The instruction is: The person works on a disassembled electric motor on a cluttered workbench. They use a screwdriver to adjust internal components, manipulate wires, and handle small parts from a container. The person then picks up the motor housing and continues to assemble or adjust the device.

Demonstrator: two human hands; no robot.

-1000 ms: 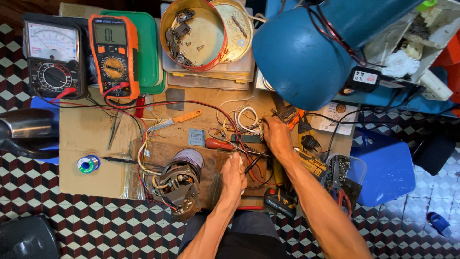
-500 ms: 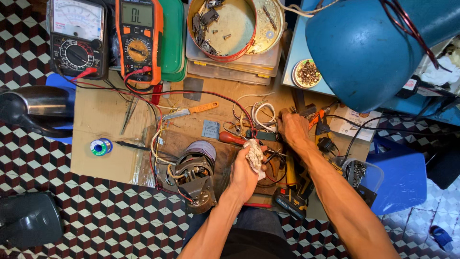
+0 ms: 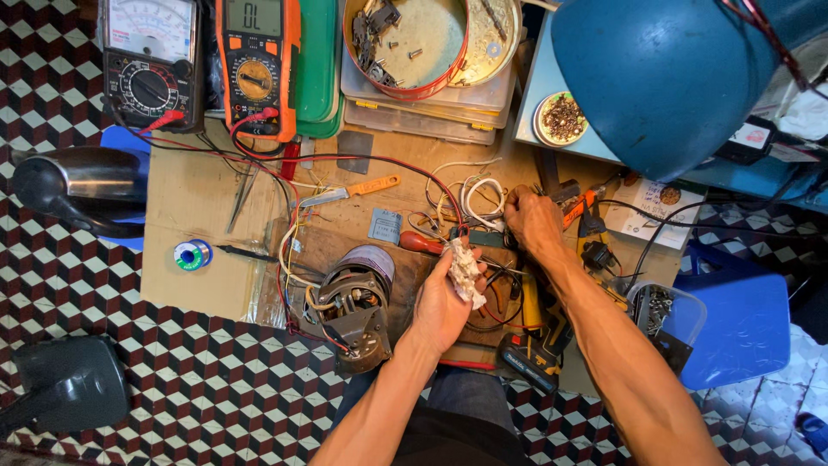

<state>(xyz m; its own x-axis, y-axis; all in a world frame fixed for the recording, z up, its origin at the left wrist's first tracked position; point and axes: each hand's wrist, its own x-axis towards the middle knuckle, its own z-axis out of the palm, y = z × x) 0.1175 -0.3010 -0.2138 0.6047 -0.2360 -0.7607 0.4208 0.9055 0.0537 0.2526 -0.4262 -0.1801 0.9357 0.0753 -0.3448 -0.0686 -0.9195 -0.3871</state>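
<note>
My left hand is cupped palm up around a crumpled white rag, just right of a small electric motor with red, yellow and white wires. My right hand reaches further back, fingers curled down among coiled white wires and small tools; what it grips is hidden under the fingers. A red-handled screwdriver lies between the motor and the rag.
A cardboard sheet covers the work surface. An analog meter, an orange multimeter, a round tin of parts, a big blue lamp shade, a solder spool and a blue stool surround it.
My left hand has lifted off the bench with the white rag and turned palm up. My right hand stayed among the wires. The camera view shifted downward and closer.
</note>
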